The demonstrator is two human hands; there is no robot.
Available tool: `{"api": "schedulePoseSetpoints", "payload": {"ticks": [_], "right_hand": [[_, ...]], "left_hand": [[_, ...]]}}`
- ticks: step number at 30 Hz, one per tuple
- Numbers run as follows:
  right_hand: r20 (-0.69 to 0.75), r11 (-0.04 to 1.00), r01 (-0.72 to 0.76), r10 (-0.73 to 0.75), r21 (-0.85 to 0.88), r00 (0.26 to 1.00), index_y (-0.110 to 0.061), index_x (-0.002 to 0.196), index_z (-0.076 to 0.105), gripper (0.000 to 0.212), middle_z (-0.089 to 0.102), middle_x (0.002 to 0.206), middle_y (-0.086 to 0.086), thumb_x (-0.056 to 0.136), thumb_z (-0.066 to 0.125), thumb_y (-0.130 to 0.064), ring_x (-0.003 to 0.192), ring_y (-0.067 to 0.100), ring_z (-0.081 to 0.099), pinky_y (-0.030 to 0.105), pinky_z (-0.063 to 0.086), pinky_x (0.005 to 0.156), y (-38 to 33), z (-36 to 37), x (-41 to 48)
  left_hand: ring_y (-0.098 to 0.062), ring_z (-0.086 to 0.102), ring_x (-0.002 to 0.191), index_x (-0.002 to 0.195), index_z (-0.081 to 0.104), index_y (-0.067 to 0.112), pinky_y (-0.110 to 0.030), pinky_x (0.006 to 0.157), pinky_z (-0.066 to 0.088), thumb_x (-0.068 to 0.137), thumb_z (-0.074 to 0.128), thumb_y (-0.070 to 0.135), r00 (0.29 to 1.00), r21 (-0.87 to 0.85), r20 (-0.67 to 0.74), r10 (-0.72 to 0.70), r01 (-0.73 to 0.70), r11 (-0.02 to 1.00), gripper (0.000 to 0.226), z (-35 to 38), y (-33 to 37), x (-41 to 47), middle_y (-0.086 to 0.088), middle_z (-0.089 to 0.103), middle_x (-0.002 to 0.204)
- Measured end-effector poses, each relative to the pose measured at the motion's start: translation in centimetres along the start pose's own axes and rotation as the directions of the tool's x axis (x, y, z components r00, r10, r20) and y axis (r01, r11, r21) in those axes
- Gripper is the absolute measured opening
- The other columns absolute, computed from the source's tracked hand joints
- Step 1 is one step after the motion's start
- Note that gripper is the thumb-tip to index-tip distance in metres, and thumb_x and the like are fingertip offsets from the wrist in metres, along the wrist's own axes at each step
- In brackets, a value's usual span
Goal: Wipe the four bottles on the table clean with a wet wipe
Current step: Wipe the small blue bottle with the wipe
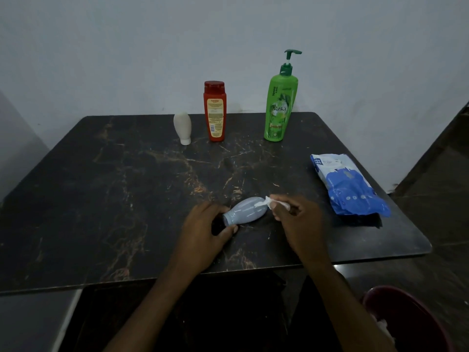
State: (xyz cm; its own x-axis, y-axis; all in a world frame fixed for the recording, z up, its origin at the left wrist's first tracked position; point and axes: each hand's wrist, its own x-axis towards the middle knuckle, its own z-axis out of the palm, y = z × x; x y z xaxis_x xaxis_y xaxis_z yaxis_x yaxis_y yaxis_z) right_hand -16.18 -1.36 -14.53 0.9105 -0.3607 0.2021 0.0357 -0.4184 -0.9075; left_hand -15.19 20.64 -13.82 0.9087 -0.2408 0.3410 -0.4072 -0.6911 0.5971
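Low over the dark marble-patterned table (127, 199), a small pale-blue plastic bottle (247, 209) (lying sideways) is gripped at its cap end by the left hand (205, 229). A crumpled white wet wipe (266, 202) is pinched in the right hand (294, 217), touching the bottle's base just beyond the fingertips.

Both bare forearms reached in from six o'clock. The left hand (205, 231) curled fingers and thumb round the cap end of a grey-blue bottle (247, 211). The right hand (298, 221), at its three o'clock, pinched a white wet wipe (264, 204) against the bottle's base.
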Motion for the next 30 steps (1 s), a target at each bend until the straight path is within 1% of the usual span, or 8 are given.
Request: {"api": "schedulePoseSetpoints", "payload": {"ticks": [3, 7, 9, 13, 17, 22, 25, 30], "right_hand": [[-0.034, 0.985, 0.063, -0.069, -0.162, 0.997, -0.023, 0.102, 0.074, 0.016, 0.067, 0.097, -0.011, 0.089, 0.070, -0.016, 0.083, -0.009, 0.059, 0.001, 0.041, 0.077, -0.5, 0.3, -0.7], [-0.012, 0.936, 0.224, -0.236, -0.273, 0.972, -0.017, 0.093, 0.074, 0.007, 0.065, 0.091, -0.007, 0.089, 0.070, -0.022, 0.078, 0.003, 0.061, 0.016, 0.048, 0.074, -1.6, 1.9, -2.6], [0.001, 0.940, 0.238, -0.245, -0.246, 0.970, -0.012, 0.085, 0.073, 0.014, 0.062, 0.087, -0.006, 0.091, 0.069, -0.024, 0.074, 0.004, 0.061, 0.014, 0.047, 0.070, -2.5, 3.2, -3.9], [0.104, 0.938, 0.294, -0.279, -0.185, 0.955, -0.014, 0.095, 0.077, 0.010, 0.065, 0.095, -0.007, 0.090, 0.069, -0.018, 0.083, 0.003, 0.063, 0.018, 0.051, 0.077, -3.2, 4.6, -5.7], [0.066, 0.946, 0.186, -0.175, -0.264, 0.982, -0.023, 0.088, 0.073, 0.008, 0.066, 0.094, -0.006, 0.091, 0.067, -0.020, 0.084, 0.007, 0.062, 0.025, 0.048, 0.079, -2.5, 2.6, -3.4], [0.099, 0.911, 0.184, -0.159, -0.370, 0.982, -0.012, 0.111, 0.071, 0.021, 0.064, 0.108, 0.000, 0.092, 0.064, -0.008, 0.090, 0.005, 0.056, 0.005, 0.039, 0.074, -1.6, 0.0, -0.4], [0.155, 0.890, 0.264, -0.220, -0.373, 0.963, -0.011, 0.102, 0.074, 0.022, 0.061, 0.099, 0.001, 0.089, 0.062, 0.001, 0.082, 0.010, 0.059, 0.019, 0.049, 0.071, -1.9, 0.5, -0.8], [0.144, 0.905, 0.348, -0.321, -0.244, 0.936, -0.014, 0.086, 0.074, 0.005, 0.059, 0.100, -0.007, 0.084, 0.071, -0.011, 0.091, 0.003, 0.059, 0.016, 0.049, 0.080, -3.1, 2.3, -3.7]], "left_hand": [[-0.009, 0.056, 0.095, 0.107, 0.071, 0.023, -0.028, 0.083, 0.046, 0.080, 0.083, 0.030, 1.000, -0.026, -0.007, -0.010, 0.010, 1.000, 0.030, 0.1, -0.2, 0.0, 0.010, 0.064, 0.101], [-0.010, 0.057, 0.096, 0.108, 0.073, 0.021, -0.028, 0.085, 0.046, 0.081, 0.083, 0.030, 1.000, -0.022, -0.005, 0.004, -0.004, 1.000, 0.030, 0.2, -0.2, 0.1, 0.010, 0.065, 0.103], [-0.011, 0.057, 0.097, 0.108, 0.073, 0.020, -0.026, 0.086, 0.045, 0.081, 0.083, 0.031, 1.000, -0.011, -0.004, 0.007, -0.007, 1.000, 0.031, 0.3, -0.4, 0.1, 0.009, 0.066, 0.104], [-0.013, 0.059, 0.100, 0.110, 0.073, 0.020, -0.029, 0.088, 0.047, 0.082, 0.080, 0.032, 1.000, -0.026, 0.005, 0.008, -0.008, 1.000, 0.031, 0.3, -0.7, 0.0, 0.008, 0.066, 0.107], [-0.012, 0.058, 0.098, 0.109, 0.073, 0.022, -0.029, 0.086, 0.047, 0.081, 0.083, 0.030, 1.000, -0.027, 0.005, 0.011, -0.011, 1.000, 0.031, 0.1, -0.6, 0.1, 0.010, 0.066, 0.106], [-0.011, 0.057, 0.098, 0.109, 0.072, 0.024, -0.028, 0.086, 0.046, 0.082, 0.082, 0.029, 1.000, -0.034, 0.010, 0.019, -0.018, 0.999, 0.030, -0.1, -0.4, -0.1, 0.013, 0.065, 0.105], [-0.010, 0.056, 0.099, 0.109, 0.072, 0.025, -0.028, 0.086, 0.047, 0.081, 0.082, 0.029, 1.000, -0.034, 0.013, 0.017, -0.016, 0.999, 0.030, 0.0, -0.3, 0.0, 0.014, 0.065, 0.105], [-0.011, 0.056, 0.101, 0.109, 0.071, 0.023, -0.021, 0.085, 0.041, 0.081, 0.082, 0.028, 1.000, -0.022, 0.017, 0.014, -0.013, 1.000, 0.030, 0.2, -0.4, 0.0, 0.011, 0.065, 0.107]]}}
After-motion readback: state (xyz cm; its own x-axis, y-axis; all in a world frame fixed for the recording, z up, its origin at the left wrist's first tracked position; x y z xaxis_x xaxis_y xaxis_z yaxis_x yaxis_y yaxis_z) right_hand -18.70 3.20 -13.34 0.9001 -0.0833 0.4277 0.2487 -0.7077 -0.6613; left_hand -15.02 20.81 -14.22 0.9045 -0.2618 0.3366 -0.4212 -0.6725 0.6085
